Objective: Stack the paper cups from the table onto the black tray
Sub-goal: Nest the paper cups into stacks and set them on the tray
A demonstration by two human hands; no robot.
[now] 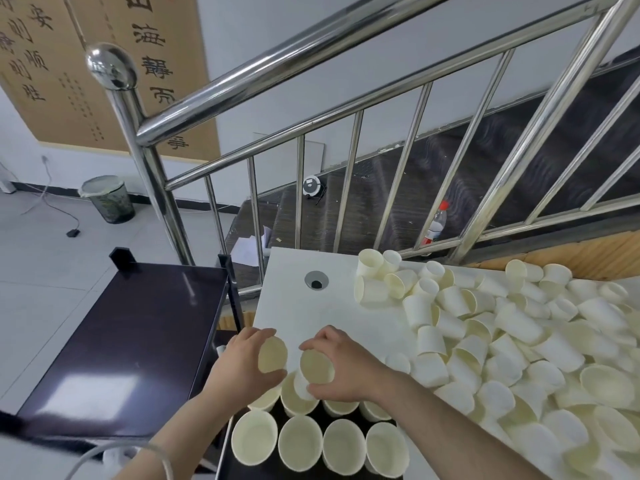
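From the head view, our left hand (247, 363) has its fingers clamped on one paper cup (273, 355), and our right hand (341, 367) grips another cup (316, 368), both just above the black tray (273, 422) of upright cups. Loose cups (519, 341) heap on the tabletop (304, 317) right of the tray. We judge stacking is underway; next, nest each held cup squarely.

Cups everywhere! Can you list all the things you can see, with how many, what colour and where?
loose paper cups: too many to count, cream, heaped on the table's right
white table: one, centre
upright cups: four in front, more behind, cream, on the black tray
dark cart: one, left
metal railing: one, silver, behind
bin: one, far left floor
bottle: one, red cap, on stairs
left hand: holds one cup
right hand: holds one cup
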